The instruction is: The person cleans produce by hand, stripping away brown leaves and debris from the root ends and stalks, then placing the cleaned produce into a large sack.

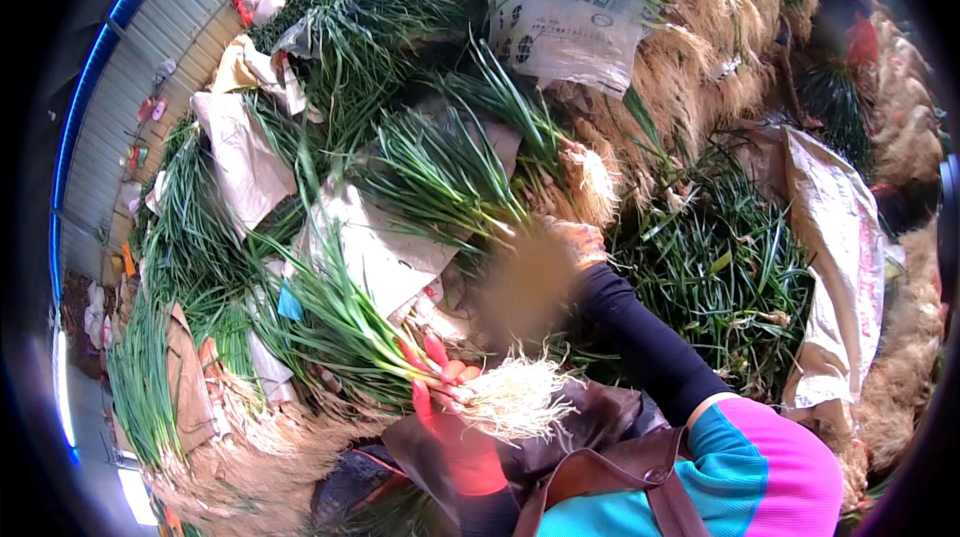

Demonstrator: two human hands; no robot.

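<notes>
Grasping bunch (378,329) w/ L hand (447,422) by apron (600,424), roots to R. R hand (580,243) at pile (445,172); can't tell grip, blurred. Prob. midway: gathered 1, w/ many left in pile + R heap (715,282).

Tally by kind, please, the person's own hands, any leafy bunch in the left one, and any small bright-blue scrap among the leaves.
Hands: 2 (left hand, right hand)
Held leafy bunch: 1
Bright-blue scrap: 1
Total: 4
</notes>
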